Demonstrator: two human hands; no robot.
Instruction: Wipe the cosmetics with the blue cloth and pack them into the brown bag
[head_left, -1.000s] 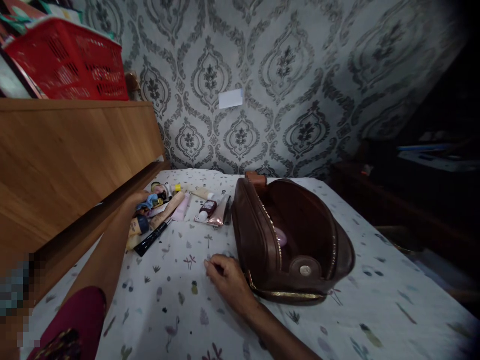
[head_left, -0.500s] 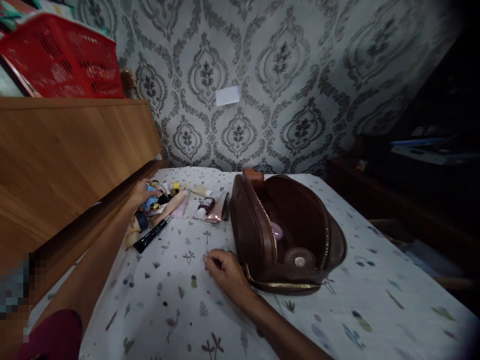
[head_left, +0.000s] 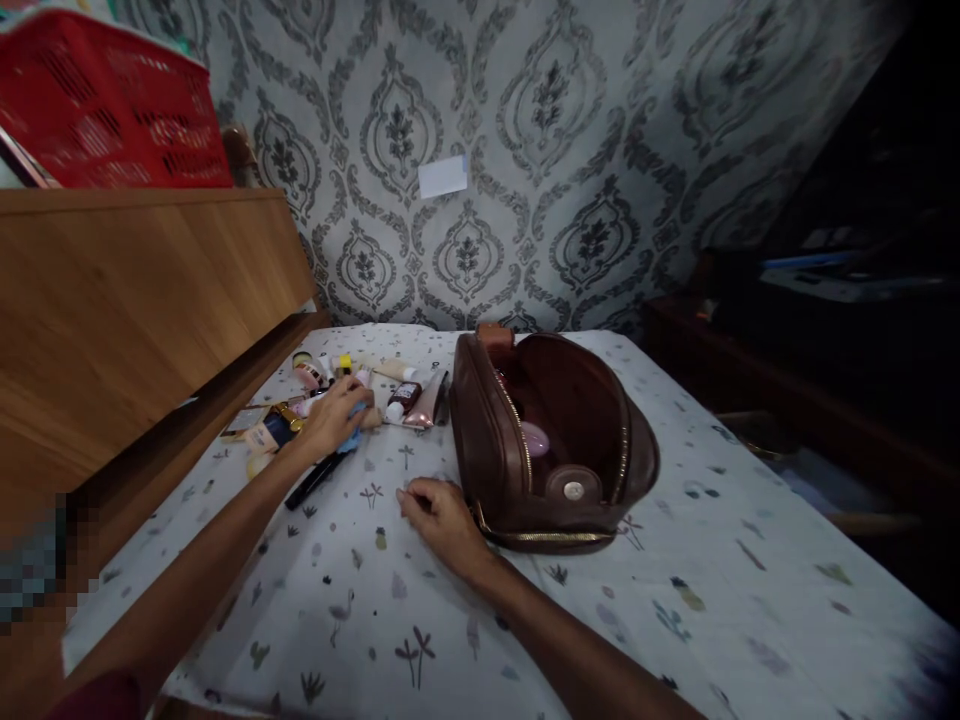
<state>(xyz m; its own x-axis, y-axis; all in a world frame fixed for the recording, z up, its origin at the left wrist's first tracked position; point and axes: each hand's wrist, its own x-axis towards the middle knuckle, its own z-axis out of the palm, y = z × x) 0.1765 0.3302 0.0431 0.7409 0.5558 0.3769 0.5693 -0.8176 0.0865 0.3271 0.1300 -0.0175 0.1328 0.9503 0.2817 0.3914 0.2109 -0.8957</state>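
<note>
My left hand [head_left: 335, 415] is closed on a light-blue item [head_left: 354, 432], perhaps a cloth, over a group of toiletries. Around it lie a black tube [head_left: 311, 483], a dark-capped bottle [head_left: 271, 430], a jar [head_left: 302, 360] and several tubes. A brown bottle [head_left: 405, 398] and a pinkish tube [head_left: 427, 402] are right of this hand. My right hand [head_left: 442, 520] rests on the printed sheet with curled fingers, beside a brown leather bag [head_left: 487, 440]. Unzipped and wide, the bag shows a pink oval item [head_left: 534, 439] inside.
A wooden panel [head_left: 150, 290] borders the left side, with a red basket [head_left: 127, 110] on top. Patterned wallpaper [head_left: 465, 120] rises behind the printed sheet [head_left: 360, 620]. Dark furniture stands at the right.
My left hand has moved right across the toiletries with the light-blue item. My right hand stays beside the bag. The whole view has shifted slightly.
</note>
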